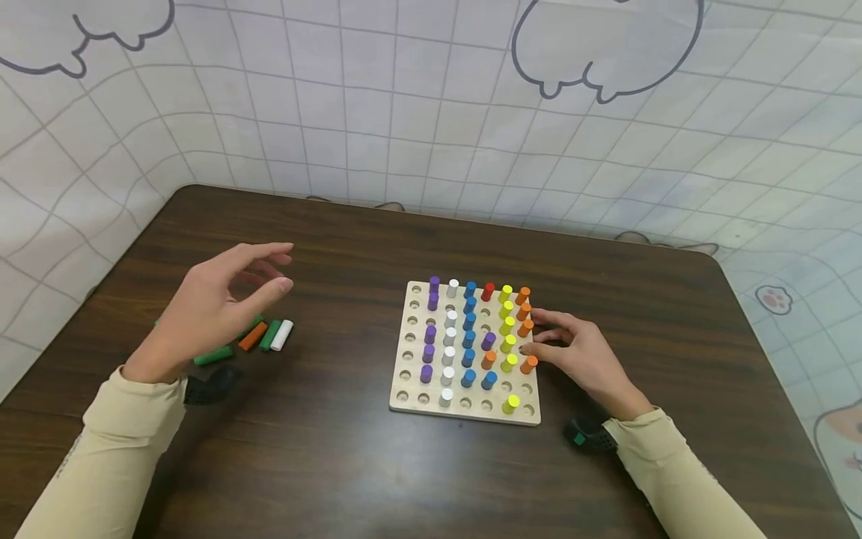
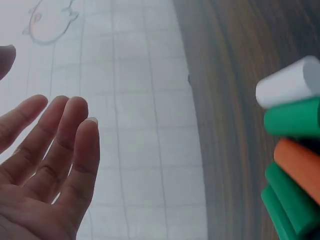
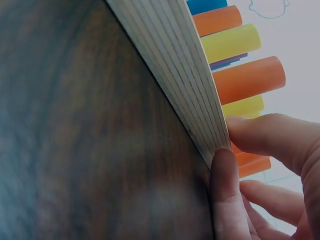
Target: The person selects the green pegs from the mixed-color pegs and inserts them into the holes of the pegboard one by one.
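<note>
My right hand (image 1: 579,352) holds the right edge of a square wooden pegboard (image 1: 416,365). In the right wrist view the thumb (image 3: 270,137) lies over the board's top edge and a finger (image 3: 225,185) presses its layered side (image 3: 175,75). Columns of purple, white, blue, yellow and orange pegs stand in the board, with a single red peg (image 1: 488,291) at the back. Raised at the left, my left hand (image 1: 209,307) has its fingers apart and holds nothing. Below it lie loose pegs: white (image 1: 282,335), orange (image 1: 253,337) and several green (image 1: 213,355), some partly hidden.
Everything lies on a dark brown wooden table (image 1: 337,464). A pale wall covering (image 1: 404,97) with grid lines and cartoon drawings rises behind and beside it. Both wrists wear black bands, the right one (image 1: 591,436) with a green patch.
</note>
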`<state>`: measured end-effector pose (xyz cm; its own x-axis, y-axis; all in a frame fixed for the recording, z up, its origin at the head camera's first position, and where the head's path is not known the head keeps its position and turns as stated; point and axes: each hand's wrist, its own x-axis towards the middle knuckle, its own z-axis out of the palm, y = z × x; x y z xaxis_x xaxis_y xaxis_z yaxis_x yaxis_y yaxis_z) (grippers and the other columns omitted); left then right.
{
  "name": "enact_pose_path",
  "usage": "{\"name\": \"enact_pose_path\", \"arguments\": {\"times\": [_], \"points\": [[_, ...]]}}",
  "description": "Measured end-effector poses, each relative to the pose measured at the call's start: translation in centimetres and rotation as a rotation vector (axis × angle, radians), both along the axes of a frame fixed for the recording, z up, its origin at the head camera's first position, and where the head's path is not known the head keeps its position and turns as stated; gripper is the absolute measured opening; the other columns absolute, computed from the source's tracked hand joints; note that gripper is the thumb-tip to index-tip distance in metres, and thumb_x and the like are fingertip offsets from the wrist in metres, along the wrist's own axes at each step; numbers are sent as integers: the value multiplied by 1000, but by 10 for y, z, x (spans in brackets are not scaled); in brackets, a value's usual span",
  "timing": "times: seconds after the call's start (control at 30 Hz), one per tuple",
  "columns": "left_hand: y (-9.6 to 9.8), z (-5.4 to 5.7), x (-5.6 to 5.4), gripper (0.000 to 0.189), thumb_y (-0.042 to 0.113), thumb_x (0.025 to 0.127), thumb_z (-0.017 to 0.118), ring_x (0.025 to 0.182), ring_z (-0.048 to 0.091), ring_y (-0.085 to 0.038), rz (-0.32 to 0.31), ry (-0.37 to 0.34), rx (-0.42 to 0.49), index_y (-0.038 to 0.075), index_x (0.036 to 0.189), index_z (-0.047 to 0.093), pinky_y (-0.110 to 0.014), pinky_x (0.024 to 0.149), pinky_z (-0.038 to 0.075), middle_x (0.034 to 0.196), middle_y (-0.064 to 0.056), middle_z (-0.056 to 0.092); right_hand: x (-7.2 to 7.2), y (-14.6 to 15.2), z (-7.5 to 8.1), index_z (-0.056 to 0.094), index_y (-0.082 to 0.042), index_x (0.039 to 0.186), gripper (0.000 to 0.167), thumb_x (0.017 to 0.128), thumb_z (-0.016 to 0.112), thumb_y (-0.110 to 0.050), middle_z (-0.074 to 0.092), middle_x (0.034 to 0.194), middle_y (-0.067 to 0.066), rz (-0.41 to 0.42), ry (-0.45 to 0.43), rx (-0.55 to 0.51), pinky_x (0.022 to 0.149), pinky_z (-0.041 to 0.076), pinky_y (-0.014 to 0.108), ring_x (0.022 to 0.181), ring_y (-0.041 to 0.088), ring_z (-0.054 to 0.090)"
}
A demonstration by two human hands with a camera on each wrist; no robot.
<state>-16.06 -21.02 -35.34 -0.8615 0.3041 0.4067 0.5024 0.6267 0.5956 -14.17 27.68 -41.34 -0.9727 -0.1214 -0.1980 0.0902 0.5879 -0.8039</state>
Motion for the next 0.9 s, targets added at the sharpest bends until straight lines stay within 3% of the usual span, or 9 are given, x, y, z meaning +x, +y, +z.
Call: {"name": "enact_pose_path", "arguments": {"times": [0.17,0.4,0.67,0.83,0.9], "points": [[-17,2,-1,47,23,100,70,102,63,10,90,-136,60,34,144,58,-1,88,46,122,16,65,0,0,0,52,-14,153,73,90,82,-37,62,146,13,2,-12,6,82,56,17,109,13,68],[-45,4,-4,43,38,100,68,97,62,12,197,-286,14,33,142,59,-5,77,48,115,24,64,1,1,2,51,-15,153,74,90,82,-37,60,148,12,4,-32,-5,82,55,17,102,1,66],[-73,3,-9,43,44,99,69,96,59,16,245,-368,-43,30,139,62,-5,76,46,109,30,66,0,3,2,50,-13,153,73,90,82,-33,59,149,14,4,-40,-27,81,56,15,102,-2,66],[-92,-2,-12,46,41,98,71,92,58,18,252,-416,-102,26,140,61,-7,74,47,112,18,70,-2,4,1,51,-13,153,72,91,81,-31,61,146,14,3,-49,-23,81,56,15,101,-1,66],[-101,-6,-13,46,37,98,71,92,60,17,246,-443,-109,25,141,60,-9,73,48,113,19,69,-2,4,1,51,-13,153,71,91,81,-30,61,145,14,6,-51,-22,81,55,15,101,-1,66]]}}
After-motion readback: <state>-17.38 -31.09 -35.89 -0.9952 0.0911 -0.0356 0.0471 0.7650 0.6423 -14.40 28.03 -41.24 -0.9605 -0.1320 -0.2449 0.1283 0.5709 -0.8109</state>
